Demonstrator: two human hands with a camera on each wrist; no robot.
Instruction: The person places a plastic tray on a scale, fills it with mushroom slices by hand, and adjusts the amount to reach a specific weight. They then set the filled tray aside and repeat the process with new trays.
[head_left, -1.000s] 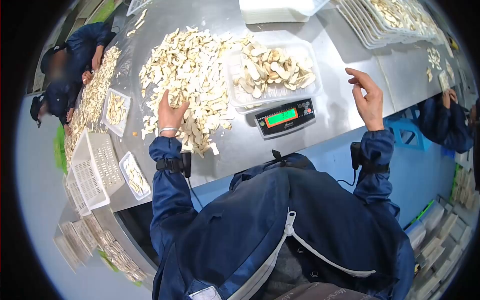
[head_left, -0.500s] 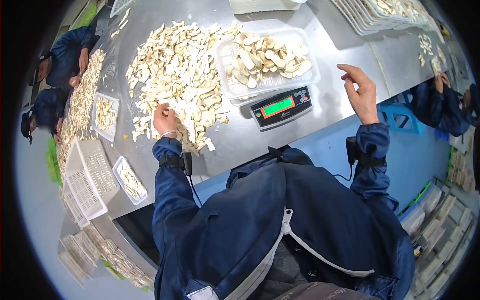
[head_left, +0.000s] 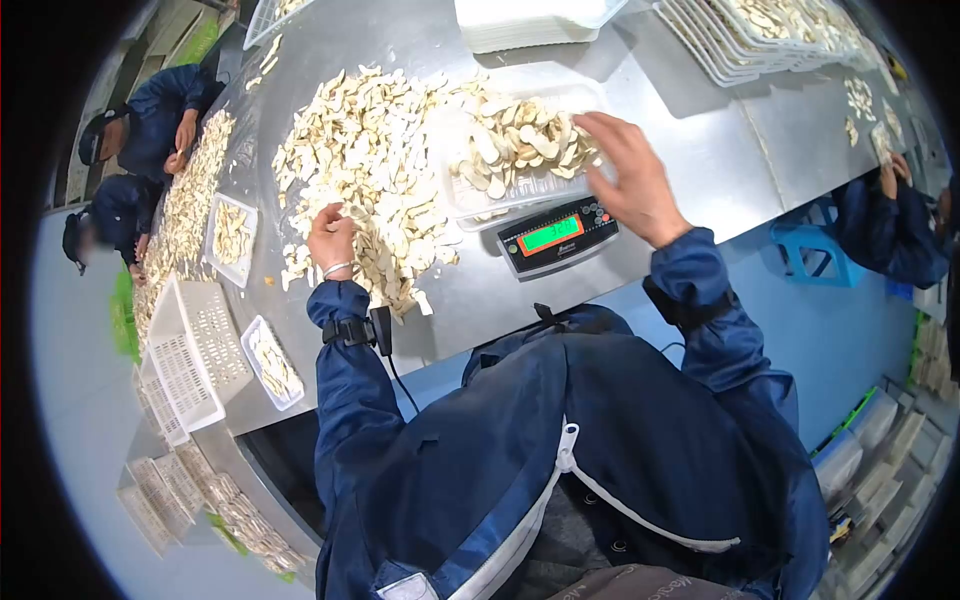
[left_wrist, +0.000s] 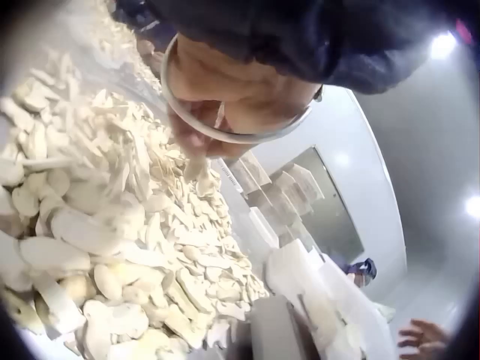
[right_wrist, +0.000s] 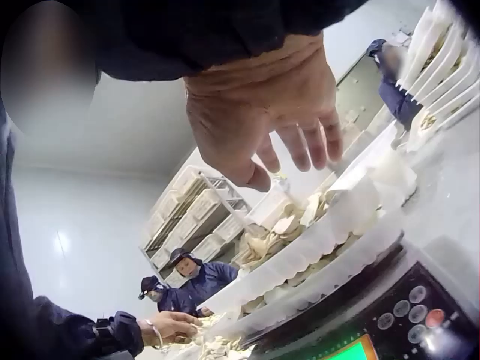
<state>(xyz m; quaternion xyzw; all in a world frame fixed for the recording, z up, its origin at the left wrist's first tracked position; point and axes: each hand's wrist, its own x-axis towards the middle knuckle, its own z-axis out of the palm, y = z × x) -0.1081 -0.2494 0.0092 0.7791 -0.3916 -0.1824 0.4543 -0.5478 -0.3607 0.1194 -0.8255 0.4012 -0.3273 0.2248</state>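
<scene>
Plenty of bare metal on the table [head_left: 715, 150] to the right of the clear tray [head_left: 468, 198], out to the nested trays [head_left: 695, 50]; only a thin strip between the scale [head_left: 565, 254] under that tray and the near edge; on the left, tight quarters, with the heap of pale slices [head_left: 365, 150] right up against the tray, then a bare lane farther left; more slices inside the tray; above its right side, the right grip [head_left: 635, 180], released, with fingers loosely extended; at the heap's near-left side, the left grip [head_left: 332, 240], with fingers curled, impossible to tell whether round a slice; from the right wrist, a visible gap between fingertips and slices, unclear from overhead, plus a rack of bins [right_wrist: 191, 217] beyond; from the head, the whole lit display [head_left: 552, 235], but just a corner from the right wrist; from the left wrist, ceiling lights [left_wrist: 442, 45], outside the head view.
</scene>
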